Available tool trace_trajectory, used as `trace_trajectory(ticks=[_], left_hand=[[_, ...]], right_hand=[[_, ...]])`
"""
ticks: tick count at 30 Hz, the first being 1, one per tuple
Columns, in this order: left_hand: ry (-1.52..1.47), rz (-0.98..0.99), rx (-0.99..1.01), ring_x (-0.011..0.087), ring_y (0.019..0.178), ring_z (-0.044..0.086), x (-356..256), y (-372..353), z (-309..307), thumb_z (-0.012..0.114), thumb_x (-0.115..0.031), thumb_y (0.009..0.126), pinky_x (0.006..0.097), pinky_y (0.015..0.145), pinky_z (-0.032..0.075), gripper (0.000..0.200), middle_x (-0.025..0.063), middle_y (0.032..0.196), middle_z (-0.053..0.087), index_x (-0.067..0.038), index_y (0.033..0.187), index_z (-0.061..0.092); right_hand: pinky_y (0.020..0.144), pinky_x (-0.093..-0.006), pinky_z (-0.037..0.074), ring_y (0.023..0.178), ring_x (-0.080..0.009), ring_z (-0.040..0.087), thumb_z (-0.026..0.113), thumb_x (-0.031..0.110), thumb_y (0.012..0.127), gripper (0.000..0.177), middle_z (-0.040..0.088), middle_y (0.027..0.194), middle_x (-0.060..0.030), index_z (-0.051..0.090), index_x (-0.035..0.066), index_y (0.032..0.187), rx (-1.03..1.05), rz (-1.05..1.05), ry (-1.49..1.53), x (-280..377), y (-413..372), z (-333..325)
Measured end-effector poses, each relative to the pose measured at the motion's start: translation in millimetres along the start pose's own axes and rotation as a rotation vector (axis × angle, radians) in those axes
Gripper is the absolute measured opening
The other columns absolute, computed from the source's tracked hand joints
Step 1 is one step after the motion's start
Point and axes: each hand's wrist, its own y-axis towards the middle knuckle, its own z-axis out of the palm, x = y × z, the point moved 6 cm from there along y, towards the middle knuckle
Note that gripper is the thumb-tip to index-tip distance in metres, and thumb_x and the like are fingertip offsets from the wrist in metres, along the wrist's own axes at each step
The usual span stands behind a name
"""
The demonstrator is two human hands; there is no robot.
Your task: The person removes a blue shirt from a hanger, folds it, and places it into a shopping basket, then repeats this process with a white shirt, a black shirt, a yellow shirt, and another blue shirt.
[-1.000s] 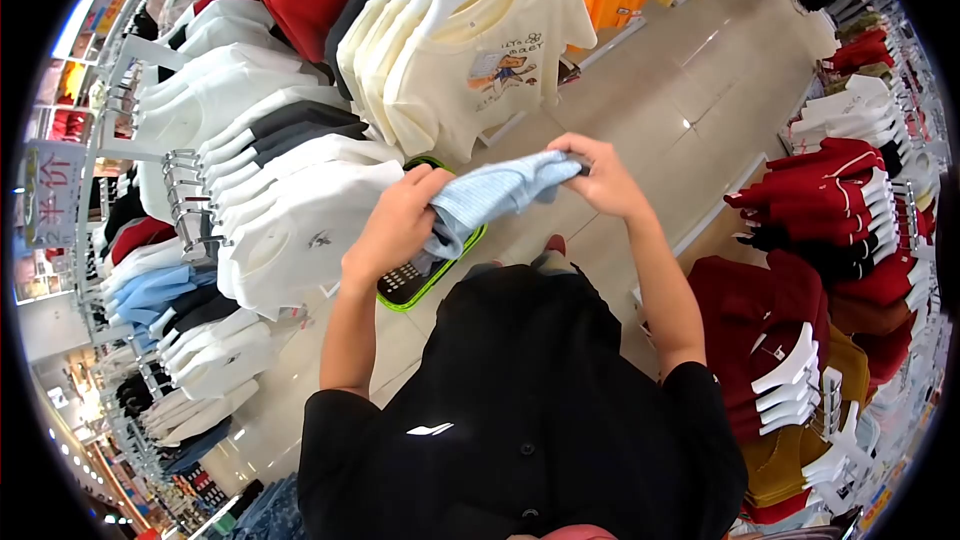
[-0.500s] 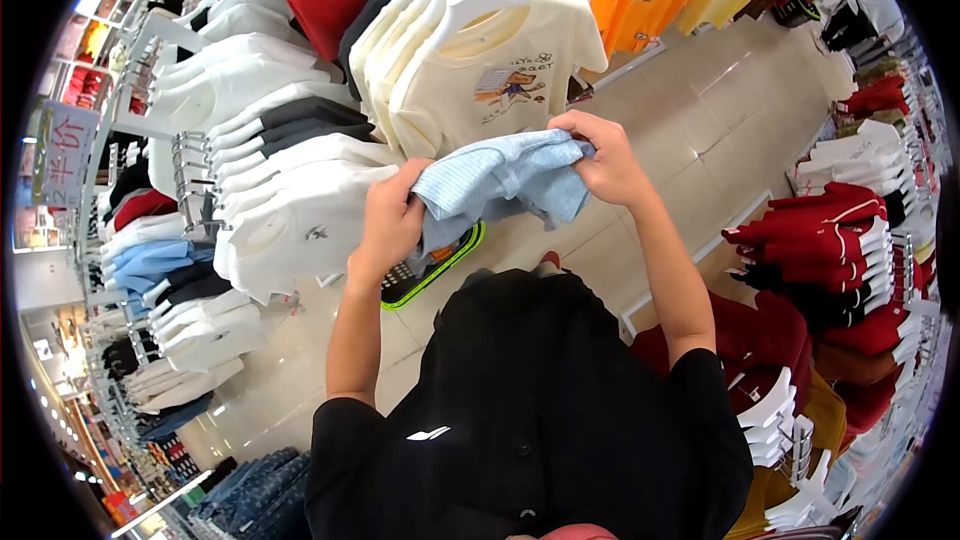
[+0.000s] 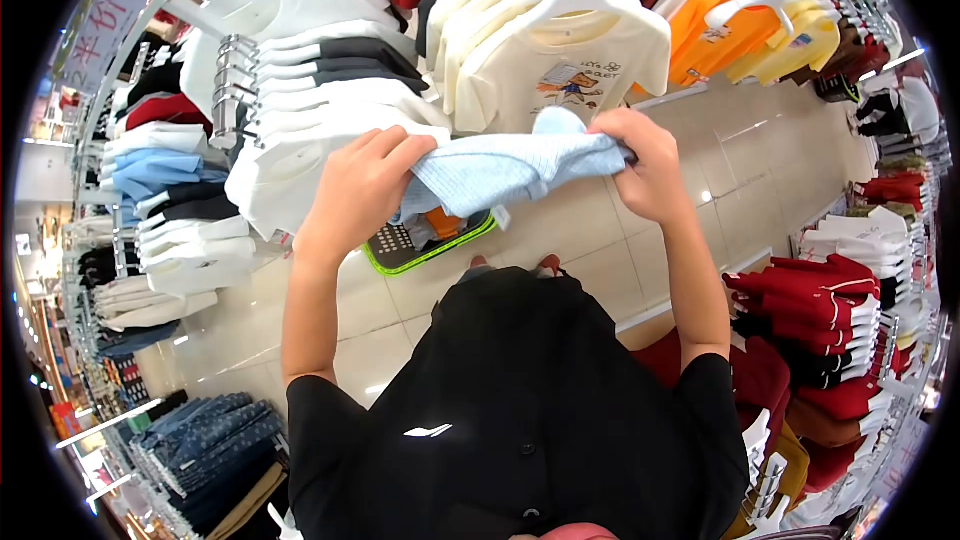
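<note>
A light blue ribbed garment [image 3: 510,168] is stretched between both hands in front of the body. My left hand [image 3: 372,180] grips its left end, fingers closed over the cloth. Its right end is pinched in my right hand [image 3: 643,162]. The cloth is bunched and folded, with a darker part showing near my right fingers. Just beyond it hangs a cream T-shirt [image 3: 570,55] with a printed animal. Below the garment, on the floor, is a basket [image 3: 432,252] with a bright green rim, holding something orange and grey.
White shirts [image 3: 285,175] hang on a rack at the left. Orange shirts [image 3: 700,35] hang at the upper right, and dark red tops [image 3: 810,290] on the right. Folded-looking denim [image 3: 215,440] is at the lower left. A tiled floor [image 3: 590,260] runs between the racks.
Both hands have moved slightly apart, and the garment is pulled flatter and wider. The view has shifted, so the racks and basket appear in different places.
</note>
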Motion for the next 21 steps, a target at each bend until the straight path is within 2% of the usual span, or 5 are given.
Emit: trace_trajectory(ticks=[5, 9, 12, 16, 21], left_hand=[[-0.168, -0.215, 0.148, 0.0354, 0.086, 0.061, 29.8, -52.1, 43.9, 0.061, 0.004, 0.084, 0.0455, 0.074, 0.051, 0.021, 0.0133, 0.092, 0.056, -0.004, 0.104, 0.061], [-0.331, -0.264, -0.101, 0.0412, 0.084, 0.058, 43.5, -63.9, 73.5, 0.056, 0.005, 0.089, 0.0435, 0.074, 0.049, 0.016, 0.0182, 0.092, 0.056, -0.001, 0.103, 0.060], [-0.627, -0.554, -0.131, 0.0422, 0.083, 0.057, 55.5, -74.2, 92.3, 0.052, 0.003, 0.094, 0.0405, 0.073, 0.049, 0.014, 0.0211, 0.090, 0.059, 0.000, 0.105, 0.059], [-0.473, -0.472, -0.278, 0.0421, 0.079, 0.060, 57.7, -67.1, 77.8, 0.054, 0.003, 0.095, 0.0399, 0.070, 0.050, 0.016, 0.0200, 0.088, 0.061, -0.003, 0.110, 0.059], [-0.328, -0.057, -0.130, 0.0399, 0.080, 0.063, 34.3, -49.5, 32.2, 0.064, 0.002, 0.088, 0.0456, 0.069, 0.052, 0.023, 0.0140, 0.091, 0.063, -0.006, 0.109, 0.061]], right_hand=[[0.070, -0.0322, 0.051, 0.078, -0.0293, 0.063, 0.052, -0.016, 0.066, 0.039, 0.065, 0.088, -0.0125, 0.064, 0.001, 0.099, 0.043, 0.032, 0.069, 15.3, -5.2, 23.9], [0.070, -0.0326, 0.051, 0.078, -0.0301, 0.062, 0.052, -0.016, 0.068, 0.040, 0.063, 0.089, -0.0126, 0.064, 0.001, 0.103, 0.032, 0.062, 0.047, 13.4, -4.2, 29.2], [0.071, -0.0322, 0.051, 0.079, -0.0296, 0.063, 0.053, -0.015, 0.071, 0.039, 0.063, 0.090, -0.0128, 0.064, 0.001, 0.105, 0.016, 0.114, 0.023, 5.2, -8.8, 31.0], [0.073, -0.0294, 0.051, 0.080, -0.0231, 0.064, 0.055, -0.014, 0.073, 0.035, 0.066, 0.092, -0.0115, 0.065, 0.000, 0.104, -0.042, 0.238, 0.040, -21.0, -27.5, 30.3], [0.076, -0.0260, 0.049, 0.084, -0.0126, 0.061, 0.055, -0.012, 0.075, 0.033, 0.066, 0.092, -0.0055, 0.065, -0.002, 0.105, -0.103, 0.363, 0.181, -40.8, -51.0, 17.8]])
